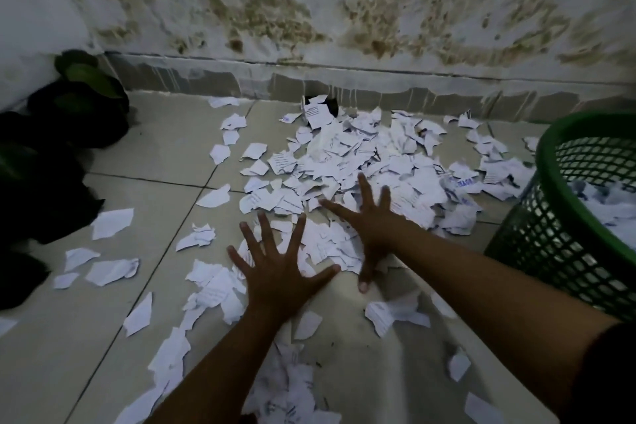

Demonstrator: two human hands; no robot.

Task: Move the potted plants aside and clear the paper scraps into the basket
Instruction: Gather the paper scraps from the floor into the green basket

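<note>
Torn white paper scraps point(361, 162) lie heaped on the tiled floor near the wall, with looser pieces trailing toward me. My left hand point(278, 272) is spread flat with straight fingers on scraps at the near edge of the heap. My right hand point(368, 231) is also spread wide, palm down on the paper just right of it. A green mesh basket point(557, 203) stands at the right with some scraps inside. Dark potted plants point(79, 96) stand along the left wall.
A stained wall with a grey skirting point(378, 86) closes the far side. A small dark object point(330, 107) sits among scraps at the wall's foot. Bare tile point(165, 127) lies between the plants and the heap.
</note>
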